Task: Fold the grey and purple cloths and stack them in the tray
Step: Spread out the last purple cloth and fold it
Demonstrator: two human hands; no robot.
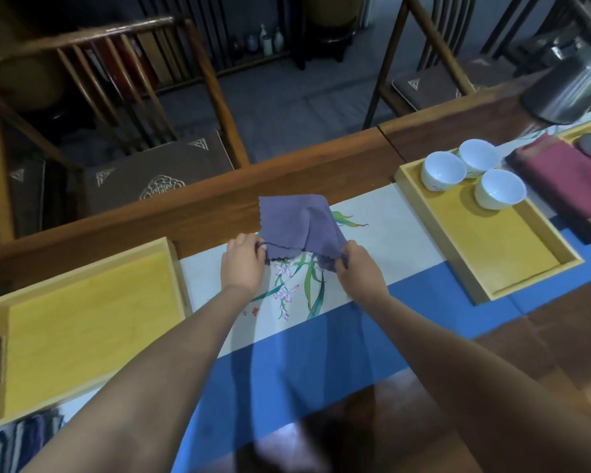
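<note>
A purple cloth [296,225] with a scalloped edge lies partly lifted over the white floral table runner [382,230]. My left hand [241,262] pinches its near left corner. My right hand [357,268] pinches its near right corner, where the fabric bunches and creases. The cloth's far edge sits near the runner's back edge. A bare yellow wooden tray [82,322] with a handle slot stands to the left of my hands. No grey cloth shows clearly in view.
A second yellow tray [505,254] at the right holds three white cups [498,189]. A dark red cloth [563,179] lies beyond it, with a metal kettle [574,87] above. A striped cloth [17,442] peeks in at the bottom left. Wooden chairs stand behind the table.
</note>
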